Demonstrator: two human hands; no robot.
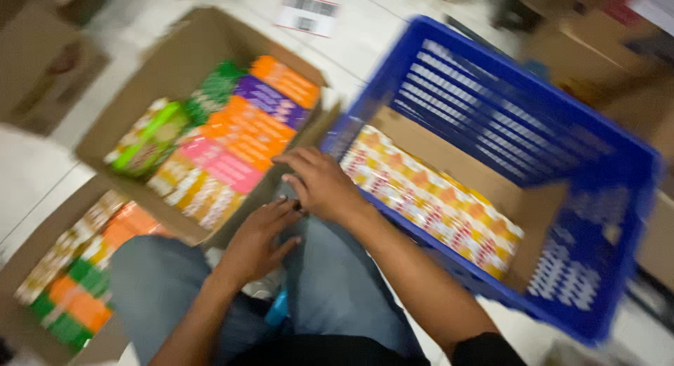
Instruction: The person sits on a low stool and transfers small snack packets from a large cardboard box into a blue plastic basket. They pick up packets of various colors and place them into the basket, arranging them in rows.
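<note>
Both hands low between the box and the crate.

Head view: my right hand (321,183) lies flat, fingers spread, holding nothing, over the near edge of the box (175,57), beside its packs (232,145); my left hand (256,240) rests open and empty on my knee. The blue crate (562,162) to the right holds a yellow carton (435,197). The packs look light, stiff and glossy; best pinched by the short edges.

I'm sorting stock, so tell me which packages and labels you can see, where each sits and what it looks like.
Flat packets: upper cardboard box, left; orange, purple, pink, green.
Packets: lower-left box; orange, green.
Packet rows: cardboard tray inside blue crate, right; yellow, orange, white.
Paper label: floor, top; white, red edge.
</note>
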